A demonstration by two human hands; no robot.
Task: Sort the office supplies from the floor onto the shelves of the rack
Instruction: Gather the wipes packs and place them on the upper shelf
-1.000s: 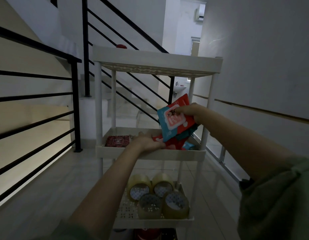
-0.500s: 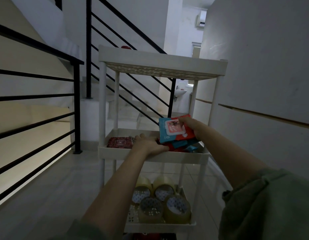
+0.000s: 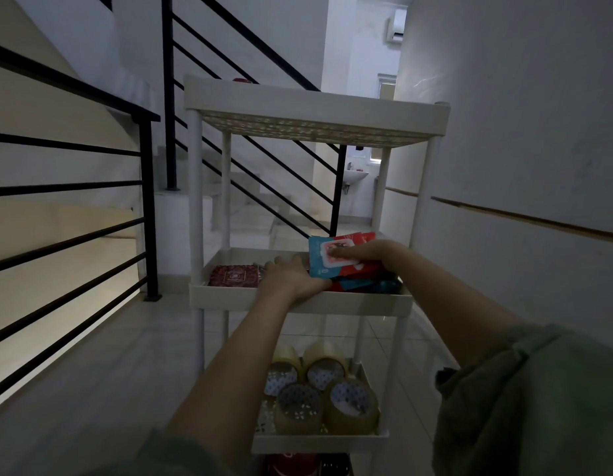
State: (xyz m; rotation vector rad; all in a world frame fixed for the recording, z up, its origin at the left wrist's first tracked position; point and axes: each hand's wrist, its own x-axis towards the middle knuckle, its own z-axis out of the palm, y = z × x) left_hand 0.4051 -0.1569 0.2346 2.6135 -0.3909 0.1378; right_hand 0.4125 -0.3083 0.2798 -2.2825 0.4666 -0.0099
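Note:
A white plastic rack (image 3: 318, 108) with several shelves stands in front of me. My right hand (image 3: 370, 252) grips a red and blue packet (image 3: 324, 257) low over the right side of the middle shelf (image 3: 298, 302), on top of a pile of similar packets (image 3: 366, 285). My left hand (image 3: 291, 278) lies flat on that shelf beside the pile, fingers spread, touching the packet's left edge. A dark red patterned packet (image 3: 233, 276) lies at the shelf's left. Several rolls of clear tape (image 3: 318, 393) stand on the shelf below.
A black stair railing (image 3: 92, 187) runs along the left and behind the rack. A white wall (image 3: 521, 149) is close on the right. Something red (image 3: 241, 79) shows on the top shelf's far edge. Dark red things (image 3: 291, 463) lie under the lowest visible shelf.
My right hand has lowered the red and blue packet from a tilted hold above the middle shelf down onto the pile. My left hand stayed on the shelf.

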